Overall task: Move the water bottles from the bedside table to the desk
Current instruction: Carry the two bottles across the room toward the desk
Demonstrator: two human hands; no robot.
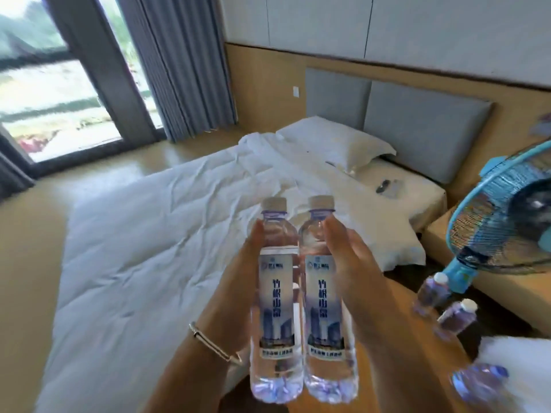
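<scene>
I hold two clear water bottles upright, side by side, in the air over the bed's edge. My left hand (235,278) grips the left water bottle (275,293) from behind, thumb on its left side. My right hand (354,263) grips the right water bottle (323,293), thumb near its shoulder. Both bottles have white caps and pale blue labels. Two more water bottles (430,290) (456,318) stand on the wooden bedside table (387,368) at the lower right, and a third one (477,383) shows blurred at the bottom right corner.
A white bed (149,248) with a pillow (337,144) fills the middle. A blue fan (504,210) stands on a low wooden surface at the right. Grey curtains and a glass door are at the far left. A small dark object lies on the mattress near the headboard.
</scene>
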